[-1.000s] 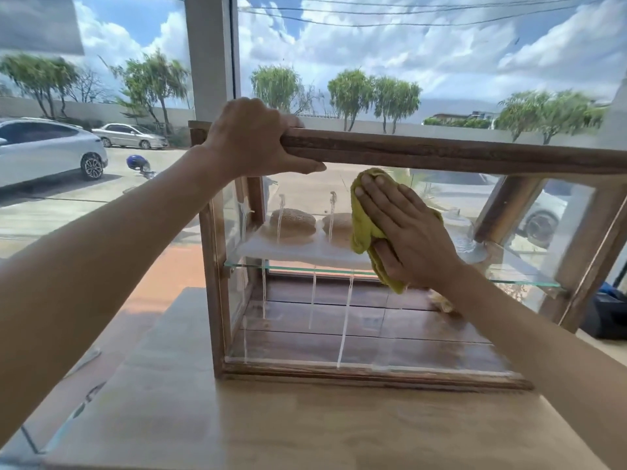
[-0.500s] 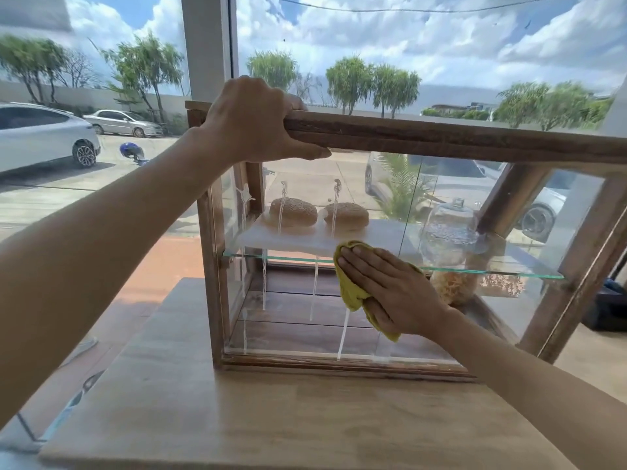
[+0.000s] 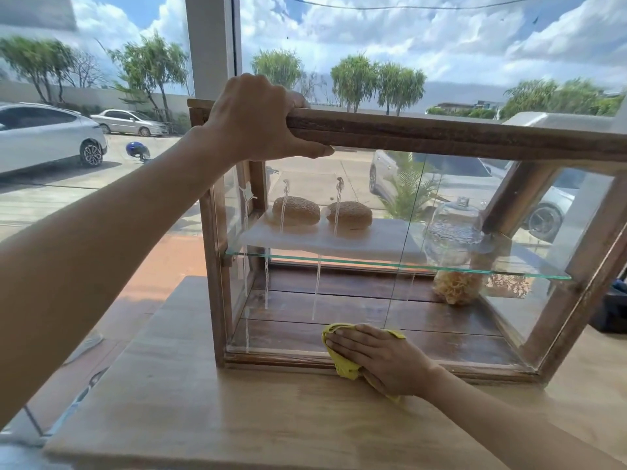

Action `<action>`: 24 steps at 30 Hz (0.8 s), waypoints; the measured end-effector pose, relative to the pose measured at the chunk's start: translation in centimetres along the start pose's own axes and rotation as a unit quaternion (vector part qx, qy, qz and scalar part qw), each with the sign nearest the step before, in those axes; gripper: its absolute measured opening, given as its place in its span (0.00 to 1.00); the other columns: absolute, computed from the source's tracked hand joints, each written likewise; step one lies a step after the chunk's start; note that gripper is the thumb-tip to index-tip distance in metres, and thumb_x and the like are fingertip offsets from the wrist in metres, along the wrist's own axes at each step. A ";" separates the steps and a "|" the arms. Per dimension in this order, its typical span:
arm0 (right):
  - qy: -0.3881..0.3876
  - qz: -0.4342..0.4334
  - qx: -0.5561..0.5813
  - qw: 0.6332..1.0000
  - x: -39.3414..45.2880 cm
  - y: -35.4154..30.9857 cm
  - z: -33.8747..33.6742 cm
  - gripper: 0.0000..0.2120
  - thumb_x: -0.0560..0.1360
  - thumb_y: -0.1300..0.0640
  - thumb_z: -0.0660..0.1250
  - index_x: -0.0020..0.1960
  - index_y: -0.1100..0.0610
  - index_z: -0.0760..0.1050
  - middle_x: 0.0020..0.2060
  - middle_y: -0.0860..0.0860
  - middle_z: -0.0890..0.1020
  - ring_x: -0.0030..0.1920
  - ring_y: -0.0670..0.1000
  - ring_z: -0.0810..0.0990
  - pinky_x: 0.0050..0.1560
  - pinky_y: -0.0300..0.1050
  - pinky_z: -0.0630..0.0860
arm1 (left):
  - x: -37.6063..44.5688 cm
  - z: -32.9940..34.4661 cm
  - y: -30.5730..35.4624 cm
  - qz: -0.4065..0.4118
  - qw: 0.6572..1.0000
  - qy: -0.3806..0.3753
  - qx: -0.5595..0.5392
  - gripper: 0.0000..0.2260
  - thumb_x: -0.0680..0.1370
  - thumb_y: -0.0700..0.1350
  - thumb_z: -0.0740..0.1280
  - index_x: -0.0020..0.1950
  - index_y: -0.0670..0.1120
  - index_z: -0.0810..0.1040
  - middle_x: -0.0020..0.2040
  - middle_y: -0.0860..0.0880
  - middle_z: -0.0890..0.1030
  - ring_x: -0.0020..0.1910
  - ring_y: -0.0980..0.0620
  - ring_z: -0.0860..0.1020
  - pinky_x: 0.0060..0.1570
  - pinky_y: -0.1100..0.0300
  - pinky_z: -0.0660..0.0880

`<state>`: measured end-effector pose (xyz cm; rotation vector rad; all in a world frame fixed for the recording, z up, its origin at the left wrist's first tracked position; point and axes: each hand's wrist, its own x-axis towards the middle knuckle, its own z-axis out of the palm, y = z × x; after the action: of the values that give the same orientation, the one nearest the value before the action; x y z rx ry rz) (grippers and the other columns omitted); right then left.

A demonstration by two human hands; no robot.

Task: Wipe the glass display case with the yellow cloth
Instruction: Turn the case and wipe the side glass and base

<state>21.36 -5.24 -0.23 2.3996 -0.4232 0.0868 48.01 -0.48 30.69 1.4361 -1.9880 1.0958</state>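
A wood-framed glass display case (image 3: 441, 134) stands on a light wooden table (image 3: 203, 401). White foamy streaks run down its front pane at the left. My left hand (image 3: 258, 120) grips the top wooden rail at the case's left corner, thumb under the rail. With flat fingers, my right hand (image 3: 376, 357) presses the yellow cloth (image 3: 341, 359) against the bottom of the front glass, just above the lower frame. Most of the cloth is hidden under the hand.
Inside, two round buns (image 3: 295, 210) sit on a white board on the glass shelf (image 3: 509, 274), beside a glass dome (image 3: 454, 228). A large window behind shows parked cars (image 3: 40, 137). The table edge runs close in front.
My right hand has slid the yellow cloth down the front pane, from near the top rail to the bottom edge. The left hand has kept its grip on the top rail.
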 end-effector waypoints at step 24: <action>0.336 0.176 -0.002 0.925 5.1 9.9 -13.7 0.26 0.73 0.70 0.60 0.71 0.64 0.66 0.71 0.60 0.66 0.73 0.57 0.63 0.72 0.53 0.61 | 0.1 0.6 -0.3 -0.019 1.000 0.005 -0.008 0.42 0.61 0.79 0.50 0.57 0.51 0.80 0.32 0.50 0.82 0.34 0.49 0.80 0.40 0.60 0.73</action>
<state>23.69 -4.76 17.27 2.0903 -0.5073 1.0315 48.32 -1.06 30.50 1.4519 -1.9513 1.0670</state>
